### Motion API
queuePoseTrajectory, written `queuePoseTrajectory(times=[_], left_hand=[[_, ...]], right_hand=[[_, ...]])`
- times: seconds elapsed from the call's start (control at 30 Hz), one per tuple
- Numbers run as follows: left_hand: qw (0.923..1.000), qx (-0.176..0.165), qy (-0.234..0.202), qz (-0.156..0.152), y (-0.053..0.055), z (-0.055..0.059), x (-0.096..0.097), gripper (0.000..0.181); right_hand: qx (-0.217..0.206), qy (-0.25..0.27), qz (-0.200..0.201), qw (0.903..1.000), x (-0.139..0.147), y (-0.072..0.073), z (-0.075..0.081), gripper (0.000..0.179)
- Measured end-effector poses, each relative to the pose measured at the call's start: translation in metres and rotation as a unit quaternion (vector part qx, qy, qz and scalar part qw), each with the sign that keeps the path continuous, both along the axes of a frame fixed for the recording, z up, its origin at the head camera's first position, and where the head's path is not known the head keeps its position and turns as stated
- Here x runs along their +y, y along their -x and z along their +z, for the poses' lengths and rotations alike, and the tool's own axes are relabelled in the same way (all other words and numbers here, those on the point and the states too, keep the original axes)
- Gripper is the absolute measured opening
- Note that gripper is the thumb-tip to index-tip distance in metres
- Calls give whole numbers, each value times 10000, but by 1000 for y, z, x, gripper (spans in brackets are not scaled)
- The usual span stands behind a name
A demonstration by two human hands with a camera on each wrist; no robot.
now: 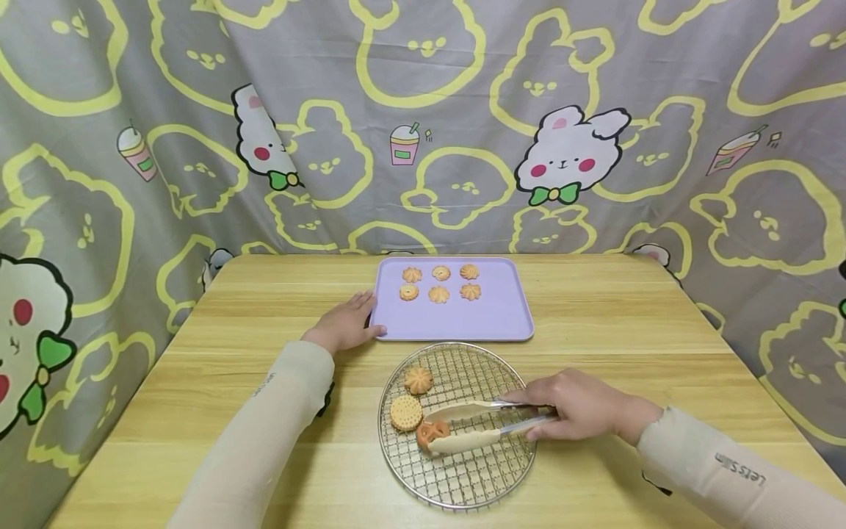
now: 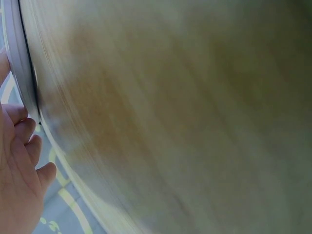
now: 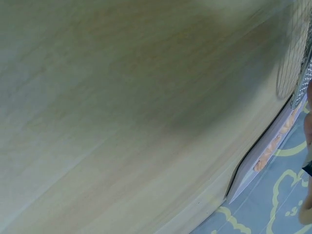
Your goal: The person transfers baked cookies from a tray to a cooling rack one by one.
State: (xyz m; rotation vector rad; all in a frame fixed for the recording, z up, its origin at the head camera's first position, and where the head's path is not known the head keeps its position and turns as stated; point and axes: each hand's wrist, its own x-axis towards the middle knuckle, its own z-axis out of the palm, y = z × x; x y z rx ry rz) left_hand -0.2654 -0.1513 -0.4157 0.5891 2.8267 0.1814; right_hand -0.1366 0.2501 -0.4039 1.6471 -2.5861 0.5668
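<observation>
My right hand (image 1: 584, 404) holds a pair of metal tongs (image 1: 522, 424) with cream-coloured tips. Those tips straddle a brown pretzel-shaped cookie (image 1: 432, 433) on a round wire rack (image 1: 489, 477). Next to the pretzel-shaped cookie lie a round dotted biscuit (image 1: 405, 414) and a flower-shaped cookie (image 1: 418, 380). At the lilac tray (image 1: 456, 323), my left hand (image 1: 345, 323) rests against the left edge, thumb at the near corner. The left wrist view shows the hand's loosely bent fingers (image 2: 24, 129) beside the tray's side (image 2: 22, 58).
Several small cookies (image 1: 439, 294) sit in two rows on the tray, behind the rack. The wooden table (image 1: 628, 316) extends to both sides. A grey patterned curtain (image 1: 463, 88) hangs along the table's back and sides.
</observation>
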Motion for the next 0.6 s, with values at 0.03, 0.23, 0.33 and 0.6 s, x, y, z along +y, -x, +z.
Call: queuePoseTrajectory(times=[0.03, 0.23, 0.33, 0.6], left_hand=[[10000, 4, 5, -6, 0, 0, 0, 82], [10000, -4, 7, -16, 0, 1, 0, 82], [10000, -5, 13, -21, 0, 1, 0, 82], [9999, 35, 90, -39, -1, 2, 1, 81]], right_hand=[[-11, 10, 26, 10000, 0, 0, 0, 55], [40, -87, 63, 9999, 0, -1, -1, 55], [32, -124, 113, 9999, -1, -2, 0, 54], [-75, -107, 305, 9995, -5, -3, -1, 52]])
